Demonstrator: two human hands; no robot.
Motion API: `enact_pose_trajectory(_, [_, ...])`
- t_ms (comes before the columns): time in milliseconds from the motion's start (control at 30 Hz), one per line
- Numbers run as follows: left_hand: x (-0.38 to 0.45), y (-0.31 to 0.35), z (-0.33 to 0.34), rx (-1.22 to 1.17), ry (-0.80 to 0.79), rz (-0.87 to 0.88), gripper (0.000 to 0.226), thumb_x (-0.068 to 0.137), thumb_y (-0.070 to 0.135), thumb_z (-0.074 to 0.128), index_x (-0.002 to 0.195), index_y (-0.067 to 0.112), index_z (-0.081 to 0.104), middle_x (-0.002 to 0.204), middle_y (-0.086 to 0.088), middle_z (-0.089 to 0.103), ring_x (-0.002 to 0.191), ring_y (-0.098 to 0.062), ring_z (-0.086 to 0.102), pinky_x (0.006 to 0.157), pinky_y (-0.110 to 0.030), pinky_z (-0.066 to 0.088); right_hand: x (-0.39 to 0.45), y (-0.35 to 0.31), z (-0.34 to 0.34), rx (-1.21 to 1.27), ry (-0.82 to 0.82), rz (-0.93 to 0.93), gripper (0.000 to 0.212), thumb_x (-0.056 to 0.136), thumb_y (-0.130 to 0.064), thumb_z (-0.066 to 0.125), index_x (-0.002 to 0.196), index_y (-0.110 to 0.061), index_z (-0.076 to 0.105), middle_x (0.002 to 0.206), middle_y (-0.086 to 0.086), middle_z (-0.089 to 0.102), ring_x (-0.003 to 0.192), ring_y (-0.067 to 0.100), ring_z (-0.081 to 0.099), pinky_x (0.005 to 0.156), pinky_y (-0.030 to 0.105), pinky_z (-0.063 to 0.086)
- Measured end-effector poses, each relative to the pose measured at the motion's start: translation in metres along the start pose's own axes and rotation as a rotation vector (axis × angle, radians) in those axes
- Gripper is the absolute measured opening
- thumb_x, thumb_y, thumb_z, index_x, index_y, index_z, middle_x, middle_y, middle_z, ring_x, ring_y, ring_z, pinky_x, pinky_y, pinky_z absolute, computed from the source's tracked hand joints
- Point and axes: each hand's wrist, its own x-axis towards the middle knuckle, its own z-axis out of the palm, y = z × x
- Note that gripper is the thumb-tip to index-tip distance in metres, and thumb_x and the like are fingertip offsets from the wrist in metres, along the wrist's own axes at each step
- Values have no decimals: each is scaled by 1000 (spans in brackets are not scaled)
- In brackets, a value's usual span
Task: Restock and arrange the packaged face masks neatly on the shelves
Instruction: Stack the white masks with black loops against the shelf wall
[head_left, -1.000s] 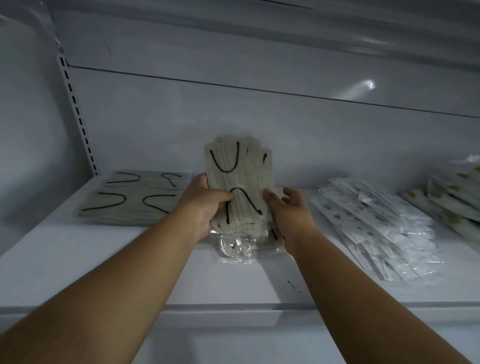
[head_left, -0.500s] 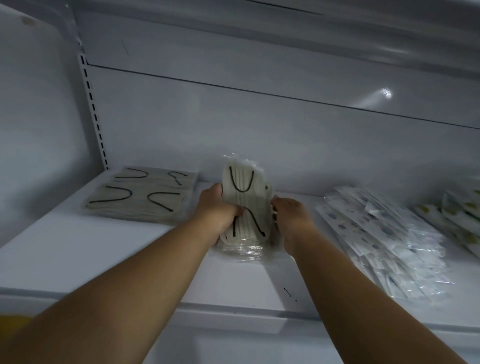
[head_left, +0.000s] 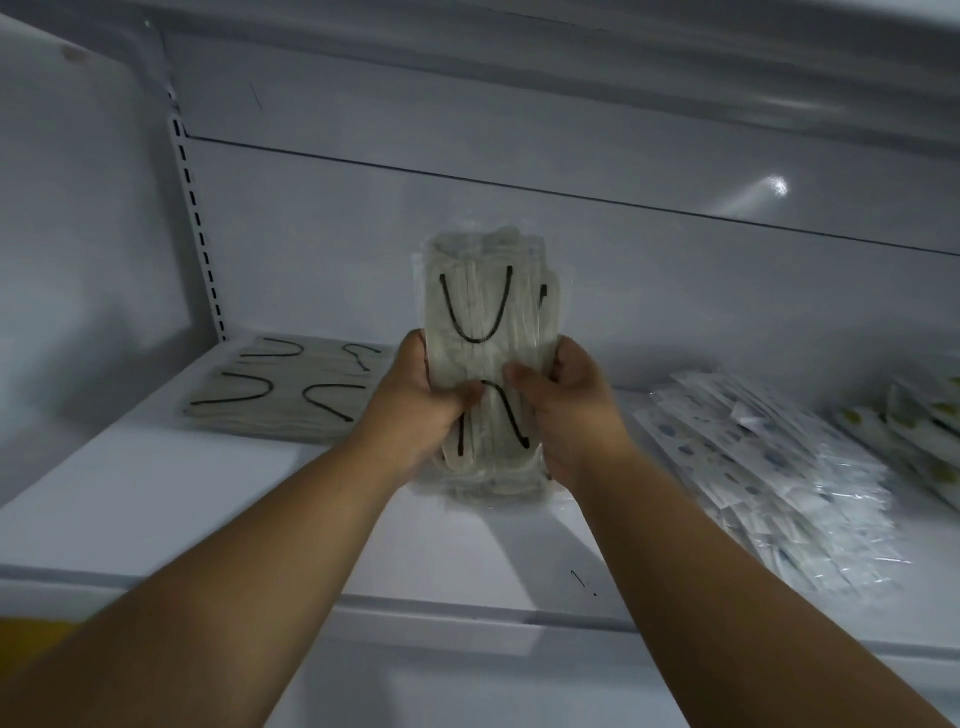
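Note:
A stack of beige face masks with black ear loops in clear wrap (head_left: 485, 312) stands on end on the white shelf (head_left: 156, 499), in the middle. My left hand (head_left: 423, 402) grips its left edge, thumb across the front. My right hand (head_left: 563, 402) grips its right edge, thumb on the front too. The stack's lower end rests on or just above the shelf; I cannot tell which. Another pile of the same beige masks (head_left: 291, 387) lies flat at the back left.
To the right lies a fanned heap of white packaged masks with blue dots (head_left: 769, 478). Packs with yellow-green print (head_left: 930, 421) sit at the far right edge. The slotted upright (head_left: 200, 228) and side wall close the left. The upper shelf's underside hangs overhead.
Both hands squeezed the loose, splayed packs into one tight upright stack and now hold it taller, with thumbs on its front. The view shifted a little.

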Motion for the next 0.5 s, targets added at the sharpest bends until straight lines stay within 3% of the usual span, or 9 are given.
enact_pose_trajectory(100, [-10, 5, -17, 44, 45, 70, 42, 86, 16, 77, 113, 36, 52, 106, 12, 68, 95, -2, 68, 82, -29, 57, -12, -6, 16, -13, -18, -72, 23, 77, -19, 67, 99, -15, 60, 96, 13, 71, 88, 36, 70, 75, 54, 61])
enact_pose_trajectory(200, [-26, 1, -32, 46, 10, 71, 41, 87, 14, 75, 105, 42, 51, 104, 15, 68, 91, 7, 65, 81, -23, 54, -26, -1, 33, -95, -33, -69, 29, 71, -26, 65, 99, -21, 59, 97, 6, 70, 90, 24, 70, 78, 49, 61])
enact_pose_trajectory(333, [-35, 8, -45, 40, 38, 140, 31, 89, 9, 71, 103, 32, 55, 101, 9, 69, 89, 3, 67, 75, -18, 56, -41, -1, 48, -98, 11, -171, 24, 81, -20, 65, 103, -27, 59, 96, 0, 71, 90, 20, 71, 79, 47, 61])
enact_pose_trajectory(500, [-51, -2, -64, -5, -31, 117, 36, 88, 13, 74, 116, 28, 55, 107, 8, 70, 98, -4, 69, 85, -29, 58, -64, 14, 69, -73, 10, -131, 29, 76, -31, 65, 104, -29, 57, 98, -6, 70, 93, 13, 70, 82, 41, 60])
